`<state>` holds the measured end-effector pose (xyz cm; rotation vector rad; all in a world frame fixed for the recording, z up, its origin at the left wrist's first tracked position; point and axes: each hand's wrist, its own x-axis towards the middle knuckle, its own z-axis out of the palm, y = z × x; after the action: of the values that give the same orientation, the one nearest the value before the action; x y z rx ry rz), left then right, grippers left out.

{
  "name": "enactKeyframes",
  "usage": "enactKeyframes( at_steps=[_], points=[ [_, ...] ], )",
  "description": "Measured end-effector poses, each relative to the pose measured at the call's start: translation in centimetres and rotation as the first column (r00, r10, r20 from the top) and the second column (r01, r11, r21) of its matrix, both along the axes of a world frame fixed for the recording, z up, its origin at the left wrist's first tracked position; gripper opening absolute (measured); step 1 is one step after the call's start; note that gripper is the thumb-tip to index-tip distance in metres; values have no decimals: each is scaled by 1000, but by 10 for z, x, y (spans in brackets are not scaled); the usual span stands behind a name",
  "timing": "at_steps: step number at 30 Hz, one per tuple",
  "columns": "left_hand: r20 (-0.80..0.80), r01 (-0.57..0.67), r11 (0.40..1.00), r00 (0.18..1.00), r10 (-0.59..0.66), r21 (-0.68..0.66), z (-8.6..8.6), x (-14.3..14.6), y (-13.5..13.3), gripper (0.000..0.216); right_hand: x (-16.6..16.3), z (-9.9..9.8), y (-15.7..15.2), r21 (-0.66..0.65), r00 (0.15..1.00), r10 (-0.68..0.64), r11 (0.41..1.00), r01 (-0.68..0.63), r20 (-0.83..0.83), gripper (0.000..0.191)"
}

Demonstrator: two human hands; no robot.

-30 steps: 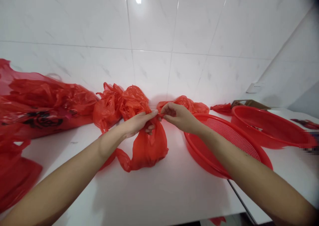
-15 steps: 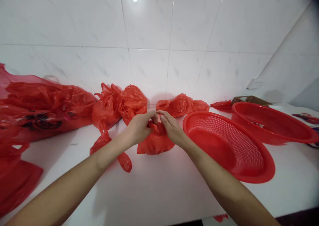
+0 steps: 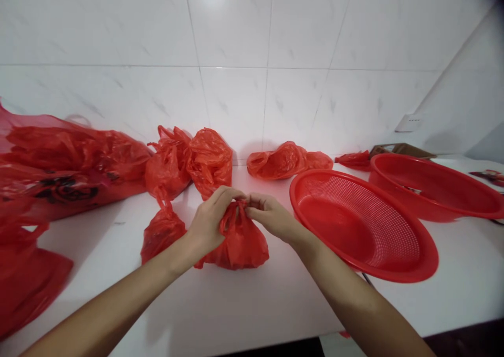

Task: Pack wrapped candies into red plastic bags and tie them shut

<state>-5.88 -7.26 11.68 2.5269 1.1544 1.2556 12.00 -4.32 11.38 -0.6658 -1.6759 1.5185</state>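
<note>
A filled red plastic bag (image 3: 244,244) rests on the white table in front of me, its top gathered upward. My left hand (image 3: 214,215) is closed on the gathered neck from the left. From the right, my right hand (image 3: 270,215) pinches the top of the same bag, fingertips close to those of the left. What the bag contains is hidden. Just left of it, partly behind my left forearm, sits a smaller tied red bag (image 3: 162,233).
Two red bags (image 3: 169,163) stand against the tiled wall, with a crumpled red bag (image 3: 279,160) further right. Large red bags (image 3: 79,173) fill the left side. A red perforated basket (image 3: 346,231) and a red basin (image 3: 433,189) stand at right, near a wall socket (image 3: 409,123).
The bag has come slightly nearer and its neck stands more upright, pulled up between my hands. Both hands have shifted a little downward in view, and the right fingers now pinch the top.
</note>
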Motion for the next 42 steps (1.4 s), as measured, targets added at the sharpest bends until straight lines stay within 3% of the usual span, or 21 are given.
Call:
enactKeyframes(
  at_steps=[4,6,8,11,15,18,22,24,27,29,34,38,42],
  points=[
    [32,47,997,998,-45,-60,2,-1,-9,42,-2,7,2,0,936,-306,951,310,-175,5],
    [42,39,994,999,-35,-106,3,-2,-13,43,1,10,0,6,906,-382,921,390,-182,3],
    [50,18,988,999,-10,-153,5,-2,-16,42,3,9,-5,53,934,-348,934,353,-83,9],
    [62,14,978,998,-1,-208,6,0,-17,39,1,1,-14,145,972,-210,970,194,104,24],
    [51,23,969,999,-11,-247,0,-4,-14,30,1,-12,-21,211,930,-346,925,315,126,40],
    [16,-71,938,997,81,-339,-18,-28,-14,29,14,-33,-17,140,887,-436,898,418,152,40],
    [-20,-225,847,969,246,-481,-49,-71,-23,35,32,-84,-5,18,809,-544,832,554,223,40],
    [5,-257,813,953,304,-523,-59,-79,-28,35,31,-104,0,63,761,-597,796,602,254,40],
    [75,-300,811,919,386,-502,-66,-65,-28,32,14,-114,6,286,624,-730,683,672,278,38],
    [96,-330,819,903,420,-470,-72,-44,-20,31,-2,-110,8,410,558,-764,645,645,324,37],
    [19,-379,803,900,436,-460,-96,-6,9,33,-33,-107,7,529,488,-696,718,453,527,34],
    [-137,-435,767,895,424,-471,-108,-5,25,28,-23,-118,16,538,403,-677,735,413,616,33],
    [-268,-481,728,877,400,-488,-107,-10,34,26,-7,-124,31,528,364,-667,741,414,650,29]
  ],
)
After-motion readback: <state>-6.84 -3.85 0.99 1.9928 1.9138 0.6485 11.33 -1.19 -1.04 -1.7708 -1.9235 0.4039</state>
